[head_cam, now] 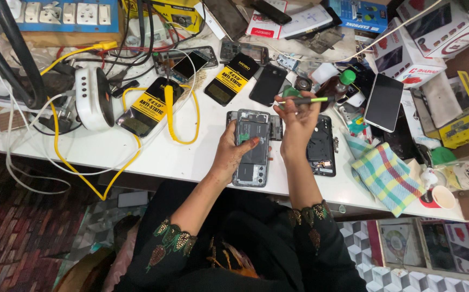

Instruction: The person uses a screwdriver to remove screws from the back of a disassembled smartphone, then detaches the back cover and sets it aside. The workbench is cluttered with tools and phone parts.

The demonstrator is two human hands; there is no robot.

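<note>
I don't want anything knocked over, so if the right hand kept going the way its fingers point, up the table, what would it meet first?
Probably the brown bottle with the green cap, just beyond the right hand and its green tool. Depth is unclear, so the hand might pass above it.

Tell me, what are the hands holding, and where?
Left hand grips the opened phone by its side edge; right hand pinches a green-tipped tool mid-shaft.
</note>
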